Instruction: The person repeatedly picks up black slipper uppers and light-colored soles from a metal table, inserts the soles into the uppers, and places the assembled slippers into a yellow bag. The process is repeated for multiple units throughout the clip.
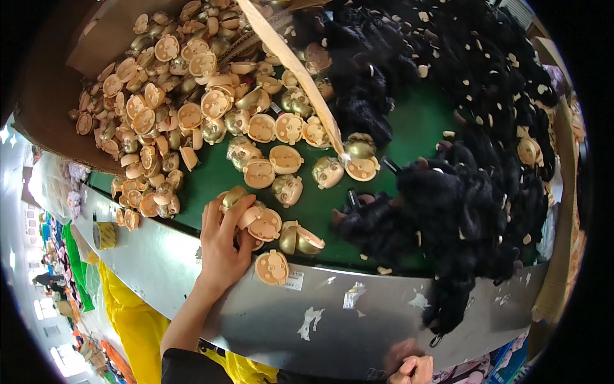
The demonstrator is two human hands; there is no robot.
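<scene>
The left hand (225, 238) curls its fingers and thumb around a gold shell (234, 197) and the peach shell (264, 225) beside it, at the near edge of the green surface (419, 118); it touches them, but I cannot tell whether the fingertips are clamped on either one. Just right of it lies an open shell (299, 239), gold outside and peach inside, and nearer, on the metal rim (256, 326), a loose half (273, 267) sits against a white label (295, 281). The right hand (412, 371) is near the lower edge, well apart from the shells, its fingers folded in; I cannot tell whether they hold anything. Beyond the left hand, faces (288, 190) and open halves (259, 173) lie scattered, leading back to a large heap (192, 96) by a carton (45, 128). A cardboard strip (291, 61) slants between that heap and the black hair (457, 192), which covers much of the right side, is dotted with pale bits and hangs over the metal rim in one place. At far left, a yellow tape roll (104, 235) stands on the rim, above yellow cloth (131, 320)
</scene>
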